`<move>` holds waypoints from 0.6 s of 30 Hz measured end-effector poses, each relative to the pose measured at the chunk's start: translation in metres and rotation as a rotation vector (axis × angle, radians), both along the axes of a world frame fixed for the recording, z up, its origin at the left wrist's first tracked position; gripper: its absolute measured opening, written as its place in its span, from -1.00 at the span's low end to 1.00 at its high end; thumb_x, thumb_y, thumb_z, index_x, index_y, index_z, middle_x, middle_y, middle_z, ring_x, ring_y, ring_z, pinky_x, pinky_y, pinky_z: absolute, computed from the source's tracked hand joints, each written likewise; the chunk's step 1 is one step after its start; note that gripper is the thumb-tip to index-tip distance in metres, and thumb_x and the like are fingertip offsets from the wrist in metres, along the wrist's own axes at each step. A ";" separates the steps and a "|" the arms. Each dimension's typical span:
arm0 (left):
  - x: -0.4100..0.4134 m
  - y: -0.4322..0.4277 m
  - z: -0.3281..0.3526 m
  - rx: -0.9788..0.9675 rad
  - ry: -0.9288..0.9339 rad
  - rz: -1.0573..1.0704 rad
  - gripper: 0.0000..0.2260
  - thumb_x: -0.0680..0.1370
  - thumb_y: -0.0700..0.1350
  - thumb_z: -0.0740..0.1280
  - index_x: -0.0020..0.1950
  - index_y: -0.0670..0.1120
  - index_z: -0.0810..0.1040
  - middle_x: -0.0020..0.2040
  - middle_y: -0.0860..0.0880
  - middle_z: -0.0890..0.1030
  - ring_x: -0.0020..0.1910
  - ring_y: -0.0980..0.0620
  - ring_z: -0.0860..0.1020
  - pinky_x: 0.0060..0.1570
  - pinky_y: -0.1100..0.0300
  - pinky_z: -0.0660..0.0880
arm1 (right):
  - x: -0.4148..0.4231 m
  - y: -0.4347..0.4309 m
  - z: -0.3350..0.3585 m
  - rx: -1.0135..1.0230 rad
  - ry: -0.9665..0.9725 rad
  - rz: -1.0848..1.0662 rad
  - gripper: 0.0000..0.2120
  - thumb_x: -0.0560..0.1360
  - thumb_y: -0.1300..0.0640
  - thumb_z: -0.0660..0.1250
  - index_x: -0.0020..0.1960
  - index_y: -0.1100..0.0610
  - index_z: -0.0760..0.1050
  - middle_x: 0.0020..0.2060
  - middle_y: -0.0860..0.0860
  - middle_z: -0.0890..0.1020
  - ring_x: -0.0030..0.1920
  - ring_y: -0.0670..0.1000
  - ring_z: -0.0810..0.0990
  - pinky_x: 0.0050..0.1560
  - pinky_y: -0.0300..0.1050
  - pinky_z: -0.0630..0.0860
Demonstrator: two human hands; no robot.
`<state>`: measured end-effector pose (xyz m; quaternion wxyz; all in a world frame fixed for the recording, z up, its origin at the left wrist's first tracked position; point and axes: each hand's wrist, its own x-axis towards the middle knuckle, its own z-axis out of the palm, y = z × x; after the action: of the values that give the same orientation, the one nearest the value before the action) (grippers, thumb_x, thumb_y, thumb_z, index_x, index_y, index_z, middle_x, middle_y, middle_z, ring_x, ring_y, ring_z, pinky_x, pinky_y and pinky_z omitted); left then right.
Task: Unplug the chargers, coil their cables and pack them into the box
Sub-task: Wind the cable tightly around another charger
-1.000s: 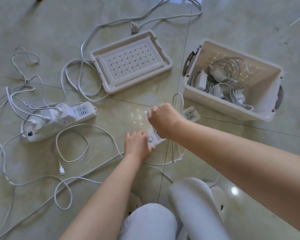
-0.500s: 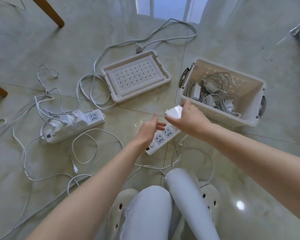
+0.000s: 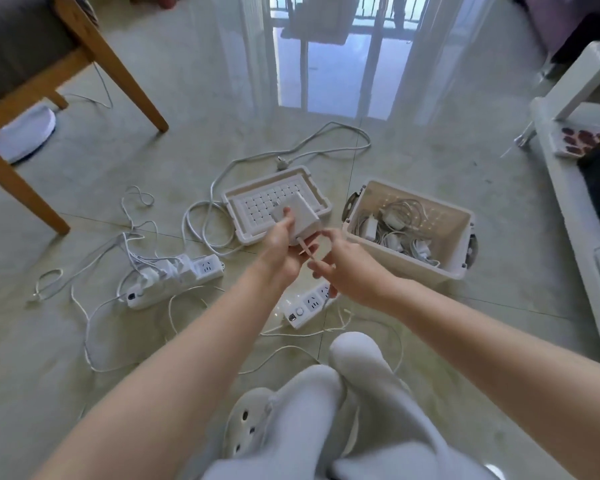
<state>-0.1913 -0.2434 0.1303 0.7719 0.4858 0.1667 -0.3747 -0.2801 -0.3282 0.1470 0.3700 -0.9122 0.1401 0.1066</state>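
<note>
My left hand (image 3: 281, 247) grips a white charger (image 3: 300, 214) in the air, prongs pointing down toward me. My right hand (image 3: 343, 271) is right beside it, fingers curled near the prongs; blur hides whether they pinch anything. Below the hands a white power strip (image 3: 305, 306) lies on the floor with bare sockets showing. A second power strip (image 3: 174, 278) to the left has several chargers plugged in, their cables (image 3: 94, 327) strewn about. The open white box (image 3: 465, 271) at the right holds several coiled chargers (image 3: 395, 223).
The box's lid (image 3: 243, 220) lies upside down behind my hands, with a loose plug lead (image 3: 281, 162) beyond it. A wooden chair (image 3: 125, 77) and a round white device (image 3: 25, 133) stand far left. A white shelf unit (image 3: 565, 188) is at the right. My knees fill the bottom.
The charger came off the near power strip in my right hand, rose, and is now held by my left hand. The view has tilted up, showing more of the room.
</note>
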 end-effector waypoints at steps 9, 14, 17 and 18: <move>-0.008 0.043 0.086 -0.034 -0.092 -0.332 -0.67 0.60 0.14 0.14 -0.16 -0.09 0.38 -0.54 0.03 0.40 -0.67 0.20 0.20 -0.71 0.41 0.11 | -0.042 0.015 0.044 -0.282 -0.021 0.322 -0.82 0.61 0.16 0.07 0.07 0.06 0.44 -0.23 0.00 0.54 -0.21 0.11 0.51 -0.15 -0.02 0.47; -0.039 0.048 0.130 0.250 -0.468 -0.932 -0.63 0.54 0.15 0.22 -0.16 -0.17 0.41 -0.58 0.05 0.28 -0.65 0.14 0.14 -0.63 0.36 0.00 | -0.059 0.011 0.064 -0.391 -0.084 0.410 -0.81 0.61 0.10 0.13 0.10 0.14 0.46 -0.08 -0.03 0.53 -0.04 0.06 0.51 -0.03 -0.15 0.39; -0.062 0.053 0.146 0.467 -0.702 -1.221 -0.56 0.45 0.23 0.32 -0.07 -0.17 0.55 -0.47 0.01 0.30 -0.52 0.06 0.13 -0.50 0.23 0.01 | -0.072 0.018 0.078 -0.263 -0.039 0.326 -0.75 0.55 0.08 0.15 0.22 0.03 0.40 0.03 -0.05 0.46 0.01 0.00 0.41 0.01 -0.23 0.33; -0.069 0.055 0.149 0.509 -0.755 -1.280 -0.57 0.43 0.24 0.34 -0.02 -0.13 0.56 -0.42 0.00 0.31 -0.50 0.05 0.15 -0.49 0.22 0.02 | -0.078 0.020 0.083 -0.334 0.020 0.371 -0.72 0.57 0.14 0.14 0.27 0.08 0.37 0.08 -0.01 0.44 0.05 -0.02 0.37 -0.01 -0.26 0.27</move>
<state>-0.2607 -0.1886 0.2791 0.2752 0.7437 -0.3388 -0.5064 -0.3582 -0.3081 0.2304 0.1866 -0.9697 -0.0105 0.1573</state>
